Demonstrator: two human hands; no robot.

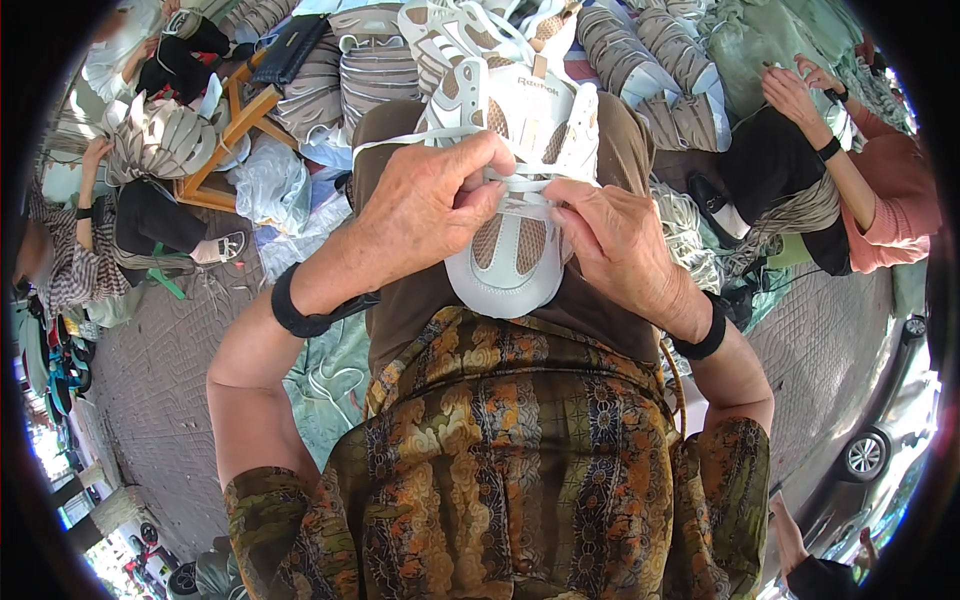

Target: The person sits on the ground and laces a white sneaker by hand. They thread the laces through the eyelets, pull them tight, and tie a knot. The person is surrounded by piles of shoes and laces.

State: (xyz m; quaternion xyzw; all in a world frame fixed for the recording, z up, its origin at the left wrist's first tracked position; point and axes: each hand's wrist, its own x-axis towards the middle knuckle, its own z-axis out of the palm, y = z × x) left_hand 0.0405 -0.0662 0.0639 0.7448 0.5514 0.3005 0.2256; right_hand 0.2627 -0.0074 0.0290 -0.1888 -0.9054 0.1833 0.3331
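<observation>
A white and tan sneaker [506, 286] rests on my lap, its toe pointing toward me. Over its lowest eyelets, just behind the toe, a flat white shoelace [524, 184] runs across between my two hands. My left hand [425, 195] is closed, thumb and forefinger pinching the lace at the shoe's left side. From the right, my right hand [618, 238] also pinches the lace between thumb and fingers. A loose length of lace trails off left past my left knuckles. Another sneaker [455, 45] of the same colours lies just beyond this one.
Stacked grey-tan shoe uppers [375, 75] lie beyond my knees, with more stacks [650, 70] to the right. A wooden stool [240, 125] stands at the left near plastic bags [270, 185]. Co-workers sit left and right; bundled laces [685, 235] hang beside my right knee. A parked car [865, 455] is far right.
</observation>
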